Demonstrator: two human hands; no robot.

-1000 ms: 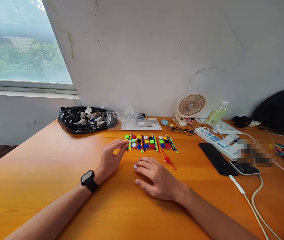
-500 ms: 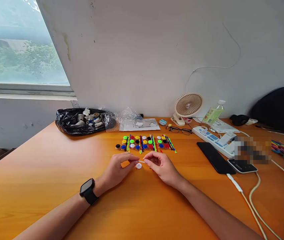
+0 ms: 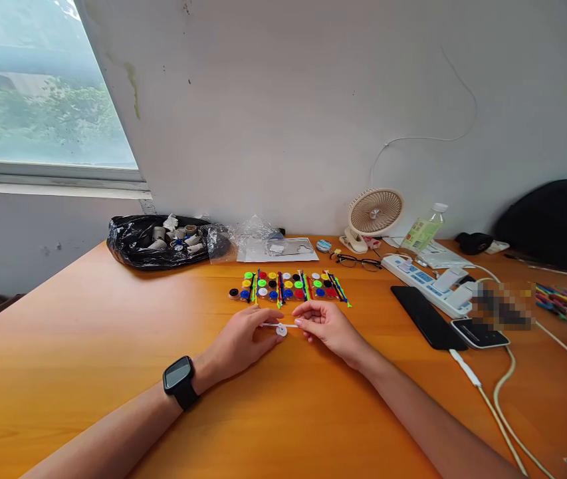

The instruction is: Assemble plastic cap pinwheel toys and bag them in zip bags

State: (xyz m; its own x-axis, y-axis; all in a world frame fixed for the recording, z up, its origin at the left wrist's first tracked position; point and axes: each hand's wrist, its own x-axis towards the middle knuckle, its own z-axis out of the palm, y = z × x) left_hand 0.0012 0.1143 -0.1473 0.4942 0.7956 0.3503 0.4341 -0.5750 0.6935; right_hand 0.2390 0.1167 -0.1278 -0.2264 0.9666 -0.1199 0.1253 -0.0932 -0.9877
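White stick [image 3: 280, 324]: thin white rod held level just above the table [image 3: 88, 346], between my two hands, in front of the coloured rows.
White disc [image 3: 282, 330]: small round piece at the stick's middle, resting on or just over the tabletop; can't tell if it is threaded on.
Left hand [image 3: 243, 342]: fingertips pinched narrow on the stick's left end; watch [image 3: 179, 380] on that wrist.
Right hand [image 3: 326, 326]: thumb and forefinger closed on the right end, other fingers curled under.
Handling: I judge both pieces very light, stiff plastic. The stick looks slim enough to bend or snap if squeezed mid-span, so best gripped near the ends. The disc looks smooth and apt to skate; take it by the rim.
Coloured rows [image 3: 290, 286]: discs and sticks in neat lines, just beyond my hands.
Farther out: black bag [image 3: 148, 243] far left, fan [image 3: 375, 213] and glasses [image 3: 357, 261] behind, phone [image 3: 425, 316] and power strip [image 3: 427, 283] to the right.
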